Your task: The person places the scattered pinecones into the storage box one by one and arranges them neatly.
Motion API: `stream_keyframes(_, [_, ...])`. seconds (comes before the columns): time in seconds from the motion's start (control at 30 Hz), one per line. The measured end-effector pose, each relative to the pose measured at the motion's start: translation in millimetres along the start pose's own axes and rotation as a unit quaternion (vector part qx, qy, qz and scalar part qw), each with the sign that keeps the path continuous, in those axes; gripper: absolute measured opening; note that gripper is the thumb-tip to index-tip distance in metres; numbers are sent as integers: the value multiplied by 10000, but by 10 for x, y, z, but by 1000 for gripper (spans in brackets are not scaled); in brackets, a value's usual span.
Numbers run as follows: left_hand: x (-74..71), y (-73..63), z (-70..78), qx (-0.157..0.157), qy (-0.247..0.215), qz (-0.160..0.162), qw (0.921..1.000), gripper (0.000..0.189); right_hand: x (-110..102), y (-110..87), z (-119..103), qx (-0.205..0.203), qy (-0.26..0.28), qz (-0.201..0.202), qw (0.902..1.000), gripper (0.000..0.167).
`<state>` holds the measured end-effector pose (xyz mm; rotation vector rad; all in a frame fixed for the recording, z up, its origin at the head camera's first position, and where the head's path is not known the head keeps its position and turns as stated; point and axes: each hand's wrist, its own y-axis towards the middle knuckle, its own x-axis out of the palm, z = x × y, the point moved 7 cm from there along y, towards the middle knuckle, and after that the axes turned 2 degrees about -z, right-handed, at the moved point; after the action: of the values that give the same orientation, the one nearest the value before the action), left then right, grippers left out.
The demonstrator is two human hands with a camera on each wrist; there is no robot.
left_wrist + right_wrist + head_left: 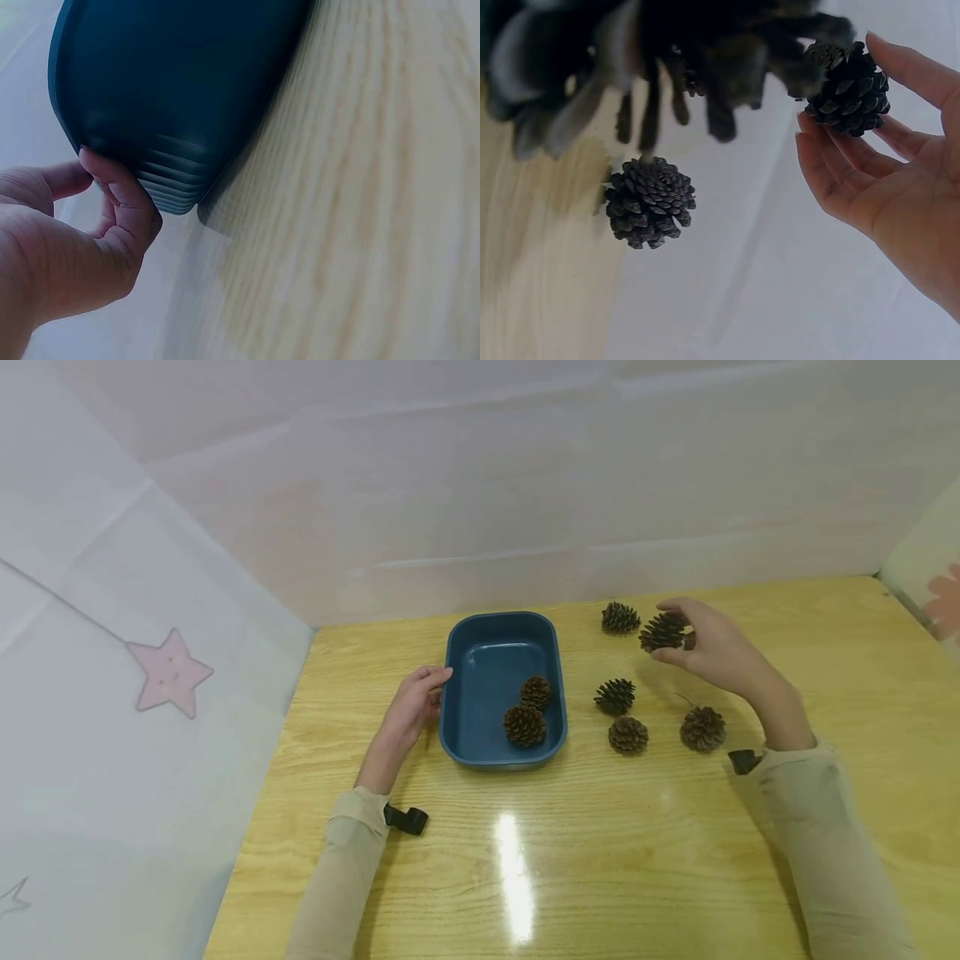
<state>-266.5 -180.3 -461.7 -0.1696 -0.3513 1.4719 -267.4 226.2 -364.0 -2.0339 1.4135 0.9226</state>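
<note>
Dark blue is shown by the tray (476, 693), which is set on the wood-grained table (427, 902). In the head view its inside is exposed, with two pine cones (523, 727) gathered near its right wall, toward the person. That inside is hidden from the left wrist view, where ridges (176, 176) on the outer side are revealed instead. Four loose cones (615, 697) are spread to the right of the tray in the head view. The top of the right wrist view is filled by a large, blurred cone (660, 60) close to the lens; which of the loose cones it is cannot be told.

The left hand (411, 703) is extended forward, and the tray's left rim is pinched between its thumb and bent fingers. The right hand (720, 647) is stretched farther out and angled inward to the left. Between its thumb and bowed fingers a dark pine cone (662, 632) is held, well apart from the tray and beside the farthest loose cone. Both forearms are covered by pale sleeves (817, 843).
</note>
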Motion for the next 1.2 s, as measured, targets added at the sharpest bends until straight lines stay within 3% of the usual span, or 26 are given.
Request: stream_keyframes(1.2, [60,60,-17,-35,-70,25,10000,16,-155,89,-374,-542,60,871,9947,79])
